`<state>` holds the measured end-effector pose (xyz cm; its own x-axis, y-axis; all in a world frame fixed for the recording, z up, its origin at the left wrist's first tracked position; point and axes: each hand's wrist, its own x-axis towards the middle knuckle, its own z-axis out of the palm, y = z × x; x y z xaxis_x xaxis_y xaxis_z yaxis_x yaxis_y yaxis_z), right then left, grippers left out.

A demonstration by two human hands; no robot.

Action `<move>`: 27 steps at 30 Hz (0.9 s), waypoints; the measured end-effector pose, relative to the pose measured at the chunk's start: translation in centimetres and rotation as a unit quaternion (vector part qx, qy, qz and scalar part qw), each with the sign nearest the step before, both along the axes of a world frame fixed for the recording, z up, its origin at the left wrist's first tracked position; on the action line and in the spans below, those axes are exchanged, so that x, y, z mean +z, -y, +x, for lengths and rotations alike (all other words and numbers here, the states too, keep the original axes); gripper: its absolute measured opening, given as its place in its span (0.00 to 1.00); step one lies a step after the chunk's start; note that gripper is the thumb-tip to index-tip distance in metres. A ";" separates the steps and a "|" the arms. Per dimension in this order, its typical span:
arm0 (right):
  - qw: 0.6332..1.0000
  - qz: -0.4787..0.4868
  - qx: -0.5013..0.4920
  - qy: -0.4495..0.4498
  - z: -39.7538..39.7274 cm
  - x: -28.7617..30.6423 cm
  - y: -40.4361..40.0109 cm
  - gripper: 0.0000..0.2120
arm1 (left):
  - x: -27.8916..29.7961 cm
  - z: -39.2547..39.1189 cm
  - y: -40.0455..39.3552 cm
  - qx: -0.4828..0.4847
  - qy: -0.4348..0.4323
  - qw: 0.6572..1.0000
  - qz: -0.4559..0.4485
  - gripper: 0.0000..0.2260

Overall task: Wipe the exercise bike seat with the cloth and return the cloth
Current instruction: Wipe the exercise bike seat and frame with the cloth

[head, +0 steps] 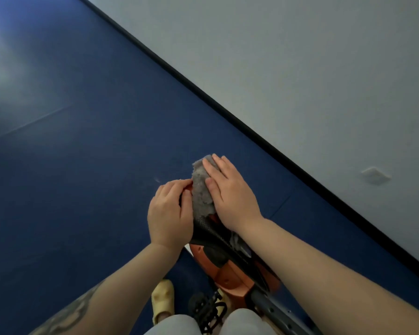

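Note:
A grey fluffy cloth [201, 189] lies over the far end of the black perforated bike seat [205, 229]. My right hand [230, 197] presses flat on the cloth, fingers stretched along it. My left hand [169, 213] clasps the left side of the seat, thumb and fingertips at the cloth's edge. Most of the seat is hidden under the cloth and both hands. Below the seat sits the orange and black bike body [228, 272].
A black pedal [207, 308] hangs near my knees, and a yellow shoe [162, 298] stands on the blue floor [82, 141]. A white wall [300, 68] with a black baseboard [228, 110] runs diagonally to the right.

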<state>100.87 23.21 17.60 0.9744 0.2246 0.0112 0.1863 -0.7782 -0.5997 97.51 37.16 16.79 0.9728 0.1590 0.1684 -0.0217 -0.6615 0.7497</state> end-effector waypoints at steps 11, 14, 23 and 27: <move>1.000 -0.003 0.024 -0.013 -4.8 -0.2 2.3 0.24 | -0.3 -0.2 0.0 0.002 0.010 1.000 -0.013 0.13; 0.999 0.020 -0.024 -0.009 -0.4 -0.1 0.3 0.22 | -0.3 -0.1 0.0 0.002 0.018 1.000 -0.009 0.12; 0.999 -0.034 0.027 0.003 -6.1 -0.3 3.2 0.24 | -0.5 -0.2 0.2 0.005 0.025 1.000 -0.008 0.12; 1.000 0.011 0.007 0.002 -1.6 0.0 1.5 0.22 | -0.4 -0.2 0.3 0.013 0.031 0.999 0.003 0.13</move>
<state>99.32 21.67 17.56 0.9713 0.2370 0.0206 0.1990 -0.7623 -0.6159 97.35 36.86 16.38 0.9561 0.1819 0.2297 -0.0515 -0.6673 0.7430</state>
